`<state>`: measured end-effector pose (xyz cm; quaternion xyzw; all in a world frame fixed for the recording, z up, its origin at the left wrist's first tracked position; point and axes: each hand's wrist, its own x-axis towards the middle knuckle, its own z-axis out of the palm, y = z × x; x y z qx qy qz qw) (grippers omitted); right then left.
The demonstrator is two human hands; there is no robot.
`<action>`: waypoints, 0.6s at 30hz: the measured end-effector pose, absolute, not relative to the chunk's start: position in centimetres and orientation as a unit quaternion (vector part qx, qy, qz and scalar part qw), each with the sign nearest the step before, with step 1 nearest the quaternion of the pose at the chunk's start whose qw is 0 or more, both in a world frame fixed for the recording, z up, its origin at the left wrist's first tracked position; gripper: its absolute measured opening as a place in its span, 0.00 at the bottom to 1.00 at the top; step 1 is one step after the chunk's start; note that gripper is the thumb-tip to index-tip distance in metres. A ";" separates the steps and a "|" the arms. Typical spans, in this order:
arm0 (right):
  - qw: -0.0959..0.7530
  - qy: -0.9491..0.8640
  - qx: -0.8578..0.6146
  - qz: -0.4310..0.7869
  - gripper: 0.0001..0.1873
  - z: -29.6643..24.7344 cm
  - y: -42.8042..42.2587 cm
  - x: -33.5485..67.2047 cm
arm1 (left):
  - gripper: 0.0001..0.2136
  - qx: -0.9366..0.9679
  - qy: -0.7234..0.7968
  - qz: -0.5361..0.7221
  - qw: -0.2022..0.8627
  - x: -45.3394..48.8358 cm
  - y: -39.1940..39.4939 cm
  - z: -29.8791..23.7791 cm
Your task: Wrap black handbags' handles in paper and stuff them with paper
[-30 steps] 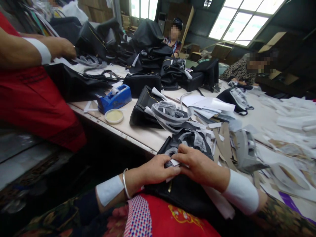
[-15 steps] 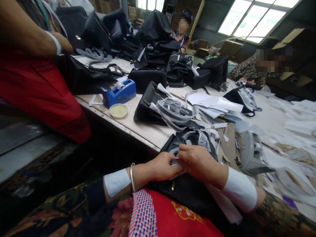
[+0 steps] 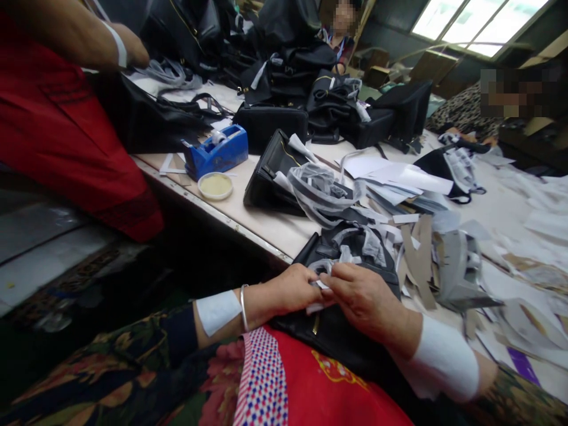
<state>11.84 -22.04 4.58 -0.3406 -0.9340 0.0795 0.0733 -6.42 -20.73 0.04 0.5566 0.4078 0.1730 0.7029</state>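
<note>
A black handbag (image 3: 350,337) with a gold zip pull (image 3: 316,323) lies at the table edge against my red apron. Over it my left hand (image 3: 298,290) and my right hand (image 3: 361,293) meet, fingers closed. Between their fingertips is a strip of white wrapping (image 3: 320,284), which both hands pinch. More translucent white wrapping (image 3: 350,255) loops over the bag's top, just beyond the fingers. The palms and the underside of the fingers are hidden.
Ahead lies another black bag (image 3: 266,183) with wrapped handles. Left of it are a blue tape dispenser (image 3: 219,152) and a small round dish (image 3: 215,186). A grey tape dispenser (image 3: 461,269) and cardboard strips (image 3: 419,260) lie right. A co-worker's arm (image 3: 89,38) reaches in at left.
The camera view has shifted, so the table things sit higher in the picture. My hands stay together over the bag, with the right fingers slightly shifted and more white wrapping showing.
</note>
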 end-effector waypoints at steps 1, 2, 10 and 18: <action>0.063 -0.934 -0.341 0.084 0.12 4.6 -22.3 11.9 | 0.13 0.551 0.409 0.175 0.706 -6.4 -20.7 -0.2; 0.053 -0.935 -0.341 0.084 0.11 4.6 -22.6 11.9 | 0.13 0.542 0.410 0.178 0.712 -6.4 -20.7 -0.5; 0.005 -0.944 -0.331 -0.001 0.06 4.1 -23.8 12.4 | 0.13 0.440 0.344 0.199 0.805 -6.6 -20.4 -1.1; 0.085 -0.936 -0.336 -0.056 0.10 2.0 -24.0 12.2 | 0.15 0.503 0.348 0.207 0.764 -7.3 -20.8 -0.5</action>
